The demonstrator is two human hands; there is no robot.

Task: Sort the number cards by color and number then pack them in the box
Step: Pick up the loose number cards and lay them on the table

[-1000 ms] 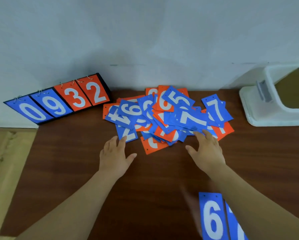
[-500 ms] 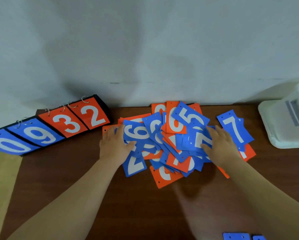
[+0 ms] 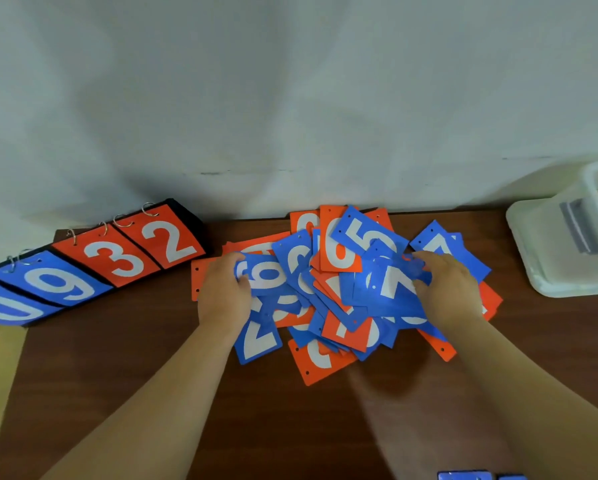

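two hands work the mid-frame pile (image 3: 339, 317): my left hand (image 3: 223, 296) pinches a blue 6 (image 3: 266, 275), my right hand (image 3: 446, 289) curls its fingers (image 3: 429, 261) round a blue 7 (image 3: 394, 285). sorting looks barely begun; next, lift both clear.

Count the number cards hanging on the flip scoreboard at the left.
4, in a row from left to right: blue 0, blue 9, orange 3, orange 2. Others may hang hidden behind each.

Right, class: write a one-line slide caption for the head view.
Left hand and right hand grasp number cards in a jumbled blue and orange pile.
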